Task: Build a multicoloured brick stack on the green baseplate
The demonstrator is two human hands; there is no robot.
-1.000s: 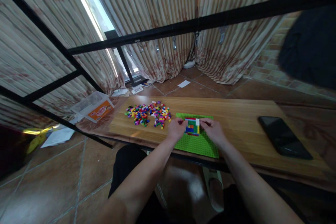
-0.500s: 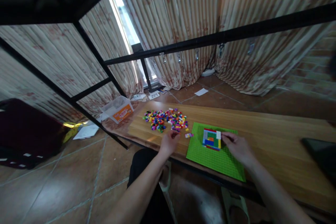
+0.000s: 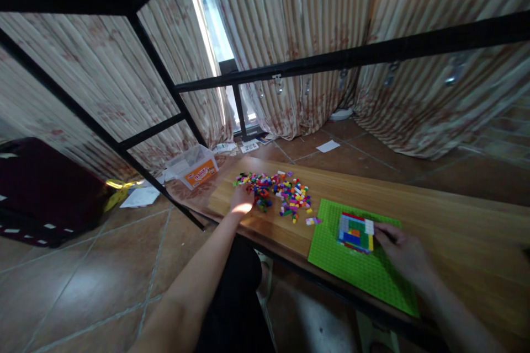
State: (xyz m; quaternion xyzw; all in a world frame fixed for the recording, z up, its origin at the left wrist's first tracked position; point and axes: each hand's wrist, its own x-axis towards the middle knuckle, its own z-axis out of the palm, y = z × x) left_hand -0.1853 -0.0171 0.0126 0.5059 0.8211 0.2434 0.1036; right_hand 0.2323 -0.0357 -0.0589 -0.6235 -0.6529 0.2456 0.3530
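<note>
My left hand [image 3: 242,198] reaches into the left side of a pile of small multicoloured building bricks [image 3: 293,193]. Its fingertips are hidden among the bricks, so I cannot tell whether it grips one. On a green studded baseplate [image 3: 351,281] stands a low square brick structure [image 3: 351,236] with red, blue, grey, green and yellow parts and an orange middle. My right hand [image 3: 399,245] is at its right side, with fingers closed at a white building brick [image 3: 369,226] on the far right corner. A few pale and purple bricks [image 3: 312,221] lie by the baseplate's left edge.
The long wooden table [image 3: 455,220] carries the bricks and baseplate. A clear plastic box with an orange label [image 3: 201,172] stands beyond its left end. A black metal frame [image 3: 290,69] crosses in front of the curtains. At far left is a dark red suitcase [image 3: 45,193].
My left hand has moved left and away from me, from the near side of the pile into its left part. My right hand stays by the white brick. The camera view has turned slightly left.
</note>
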